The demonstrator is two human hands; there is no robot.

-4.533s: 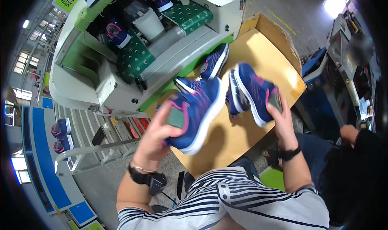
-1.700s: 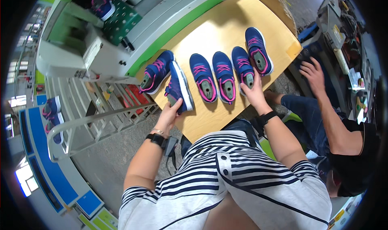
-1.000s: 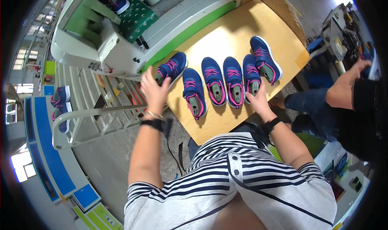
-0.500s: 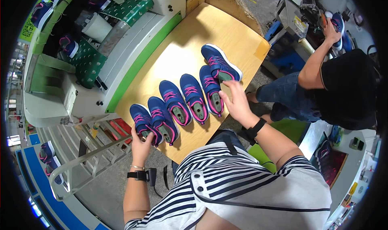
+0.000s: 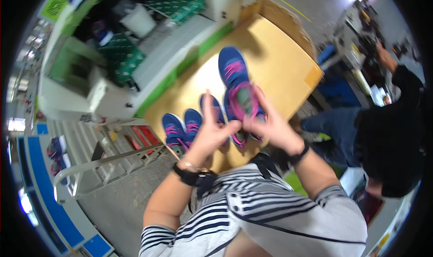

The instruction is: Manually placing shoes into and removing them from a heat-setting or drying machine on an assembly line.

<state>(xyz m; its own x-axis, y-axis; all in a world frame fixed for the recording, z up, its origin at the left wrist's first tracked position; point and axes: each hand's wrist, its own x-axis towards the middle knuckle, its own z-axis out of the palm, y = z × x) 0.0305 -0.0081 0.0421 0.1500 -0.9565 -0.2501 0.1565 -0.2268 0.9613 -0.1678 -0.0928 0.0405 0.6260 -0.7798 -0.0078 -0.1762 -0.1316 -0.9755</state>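
Above the wooden table [image 5: 279, 76], the person's left hand [image 5: 209, 133] spreads its fingers, its thumb near the raised navy sneaker [image 5: 232, 69]; contact cannot be told. The right hand [image 5: 275, 126] pinches that sneaker's heel end over the table's middle. Held only there, it could swing down and knock at least one partly hidden sneaker [image 5: 239, 142] beneath; blur prevents an exact count. Three row sneakers [image 5: 173, 128] stand toward the table's left. Two racked sneakers [image 5: 55, 148] sit left of it; one white bucket [image 5: 138, 22] is beyond its far-left edge.
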